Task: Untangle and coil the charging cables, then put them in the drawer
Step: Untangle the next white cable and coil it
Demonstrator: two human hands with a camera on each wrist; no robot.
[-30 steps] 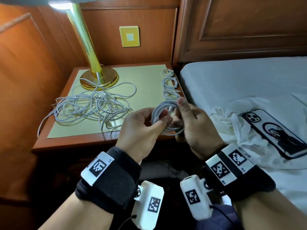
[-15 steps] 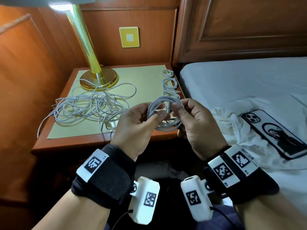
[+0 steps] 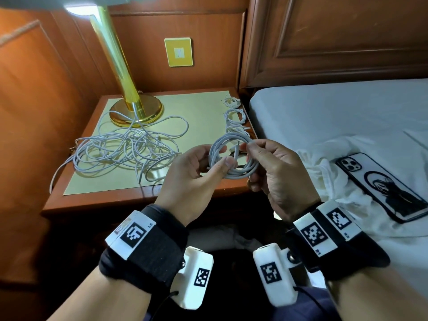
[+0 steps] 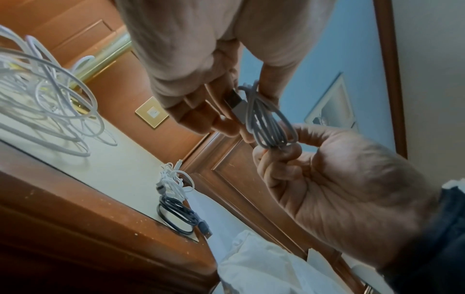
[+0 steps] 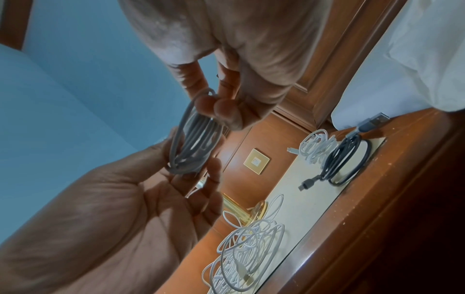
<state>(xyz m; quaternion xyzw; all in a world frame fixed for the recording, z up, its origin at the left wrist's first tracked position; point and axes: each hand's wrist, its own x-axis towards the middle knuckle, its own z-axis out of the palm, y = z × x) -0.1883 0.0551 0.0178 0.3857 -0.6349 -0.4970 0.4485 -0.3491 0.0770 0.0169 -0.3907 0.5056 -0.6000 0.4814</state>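
A grey-white cable coil (image 3: 240,173) (image 4: 266,123) (image 5: 193,143) hangs between both hands above the nightstand's front edge. My left hand (image 3: 222,159) pinches its lower left side, thumb on top. My right hand (image 3: 250,148) pinches the coil's upper right rim, where a loose end with a plug (image 4: 236,103) crosses the loop. A tangle of white cables (image 3: 127,151) (image 5: 246,248) lies on the nightstand (image 3: 143,200) near the lamp. Small white coils (image 3: 234,117) (image 4: 171,179) and a black coil (image 4: 176,214) (image 5: 344,159) sit along its right edge.
A brass lamp (image 3: 136,110) stands at the back left of the nightstand. The bed (image 3: 335,117) lies to the right, with a crumpled white cloth (image 3: 328,181) and a phone (image 3: 382,186) on it. The nightstand's front is in shadow.
The coil has been lifted slightly and turned. My right hand's thumb, raised one second ago, now pinches the coil's upper right rim with the cable end.
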